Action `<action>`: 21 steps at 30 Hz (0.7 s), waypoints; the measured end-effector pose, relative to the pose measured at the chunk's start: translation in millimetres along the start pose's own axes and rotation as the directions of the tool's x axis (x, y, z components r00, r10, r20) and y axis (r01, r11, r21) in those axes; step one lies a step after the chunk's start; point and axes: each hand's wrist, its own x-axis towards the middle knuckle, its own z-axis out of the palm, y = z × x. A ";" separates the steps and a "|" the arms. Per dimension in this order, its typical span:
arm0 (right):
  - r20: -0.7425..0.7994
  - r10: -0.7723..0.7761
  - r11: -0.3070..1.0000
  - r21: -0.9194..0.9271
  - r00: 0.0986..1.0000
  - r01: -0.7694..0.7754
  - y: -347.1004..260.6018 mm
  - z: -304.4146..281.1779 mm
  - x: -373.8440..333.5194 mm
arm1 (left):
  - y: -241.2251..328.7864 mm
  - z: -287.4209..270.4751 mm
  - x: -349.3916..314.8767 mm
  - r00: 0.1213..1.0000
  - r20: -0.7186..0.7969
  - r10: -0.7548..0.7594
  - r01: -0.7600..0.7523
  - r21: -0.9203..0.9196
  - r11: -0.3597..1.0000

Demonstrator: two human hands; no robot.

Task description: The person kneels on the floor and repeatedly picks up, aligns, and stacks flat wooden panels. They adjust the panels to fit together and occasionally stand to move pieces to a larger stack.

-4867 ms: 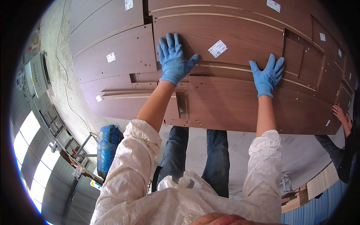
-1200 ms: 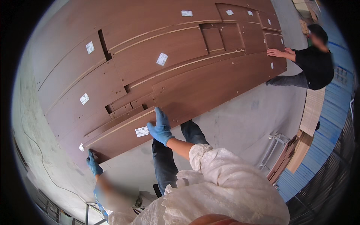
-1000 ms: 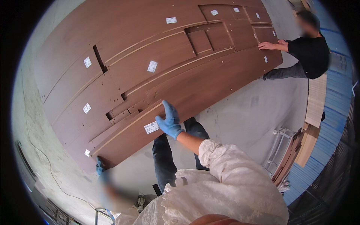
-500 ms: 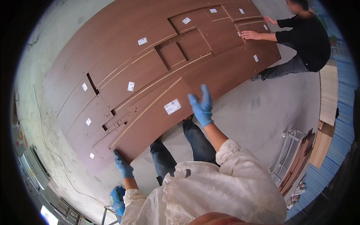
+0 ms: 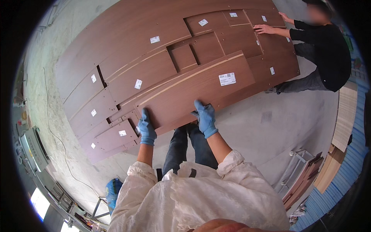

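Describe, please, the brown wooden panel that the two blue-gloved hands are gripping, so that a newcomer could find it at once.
Start at the big sheet of cut brown wood-grain board filling the upper picture. At its near edge, one long rectangular brown panel lies tilted over the other pieces, with the left hand and right hand on its lower edge. It bears the largest white label and a pale stripe along its upper side.

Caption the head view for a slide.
Both gloved hands, left hand and right hand, grip the near edge of a brown wood panel atop cut panels.
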 end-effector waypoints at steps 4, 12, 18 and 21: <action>-0.123 -0.020 0.997 0.075 0.992 0.029 -12.1 -22.8 41.3 | -14.1 30.7 13.0 0.839 0.060 0.541 -0.530 0.317 0.786; -0.067 -0.104 0.983 0.143 0.992 0.113 -78.3 -89.9 173.0 | -41.5 166.0 52.7 0.952 0.044 -0.302 0.302 0.010 0.953; 0.023 -0.014 0.984 0.179 1.000 0.010 -125.6 -128.6 319.0 | -33.1 282.3 61.5 0.786 -0.122 -0.606 0.588 0.448 0.673; 0.021 -0.021 0.979 0.201 1.000 0.016 -139.4 -134.0 387.6 | -31.4 325.1 69.9 0.726 -0.190 -0.661 0.664 0.443 0.603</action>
